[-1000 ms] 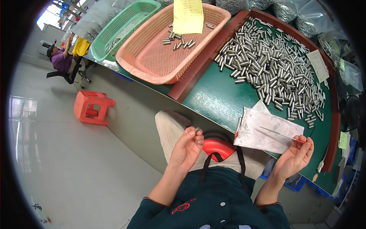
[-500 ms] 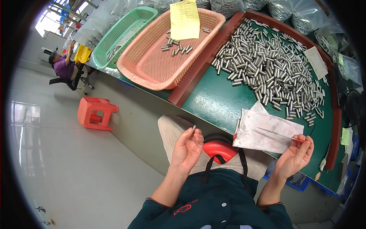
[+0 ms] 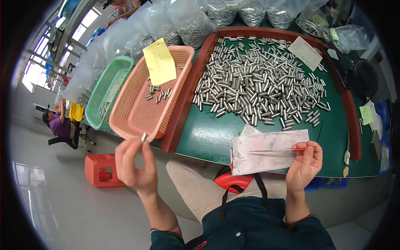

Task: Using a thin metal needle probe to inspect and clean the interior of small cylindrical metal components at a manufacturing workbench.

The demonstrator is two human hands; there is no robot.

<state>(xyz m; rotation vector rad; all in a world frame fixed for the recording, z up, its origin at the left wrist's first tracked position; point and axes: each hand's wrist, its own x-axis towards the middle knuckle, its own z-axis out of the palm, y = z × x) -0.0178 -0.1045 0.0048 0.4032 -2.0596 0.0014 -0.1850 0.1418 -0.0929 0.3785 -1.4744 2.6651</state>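
A small metal pin [image 3: 144, 137] is pinched upright between the fingertips of my left hand [image 3: 136, 166], just off the near end of the pink basket [image 3: 116, 121]. Several similar pins rest inside that basket, by a yellow paper note [image 3: 159, 62]. My right hand [image 3: 306, 164] is closed on the red handle of a thin metal pick [image 3: 273, 150]. The pick's shaft points left above a stained white cloth [image 3: 266, 160] at the table's near edge. Beyond the cloth spreads a large pile of metal pins [image 3: 258, 83] on the green tabletop [image 3: 196, 139].
Brown wooden rails [image 3: 183, 112] border the pile. A green basket [image 3: 98, 96] stands left of the pink one. Clear bags of pins [image 3: 191, 25] line the back. A red stool [image 3: 100, 171] is on the floor at left; a seated person [image 3: 60, 125] is farther off.
My left hand has moved left and forward from over my lap to the pink basket's near end, carrying the pin. The view has turned; my right hand still grips the pick.
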